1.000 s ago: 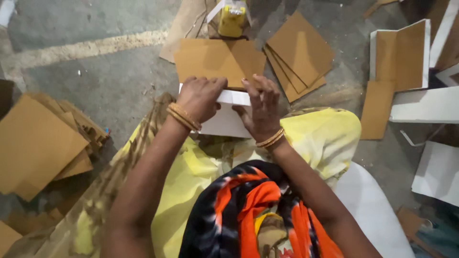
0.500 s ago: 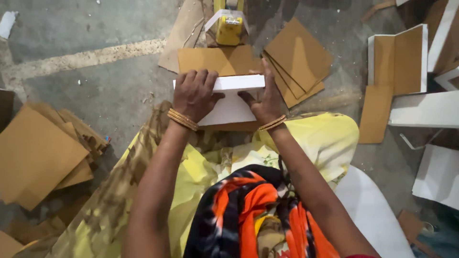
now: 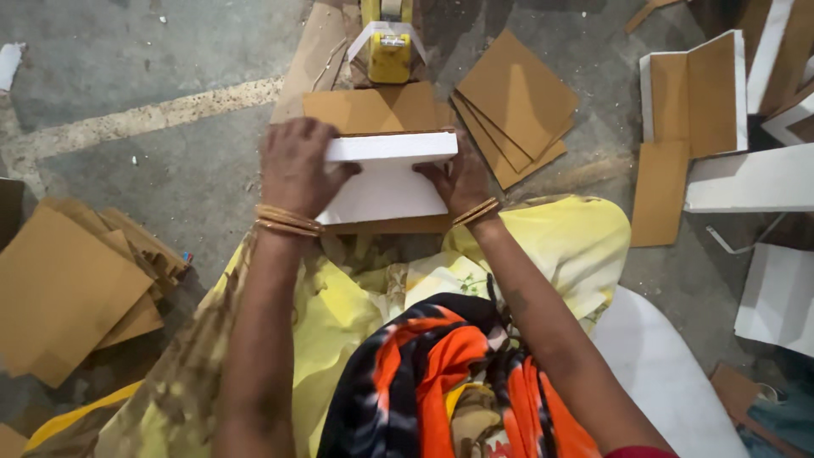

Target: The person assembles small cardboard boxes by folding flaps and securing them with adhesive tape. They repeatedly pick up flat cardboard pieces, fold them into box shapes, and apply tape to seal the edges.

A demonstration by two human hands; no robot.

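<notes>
A white box piece with one wall folded up sits on a brown cardboard sheet just past my knees. My left hand grips its left end, fingers curled over the raised white wall. My right hand holds its right end, thumb against the side. Gold bangles circle both wrists. A yellow tape dispenser stands right behind the cardboard sheet.
Several brown cardboard squares lie fanned at the right of the dispenser. A pile of brown sheets sits at the left. White and brown box parts crowd the right side. The floor is grey concrete with a pale painted stripe.
The white piece's far wall has been folded up. My left hand has slid further over the left end, and my right hand has dropped to the right side.
</notes>
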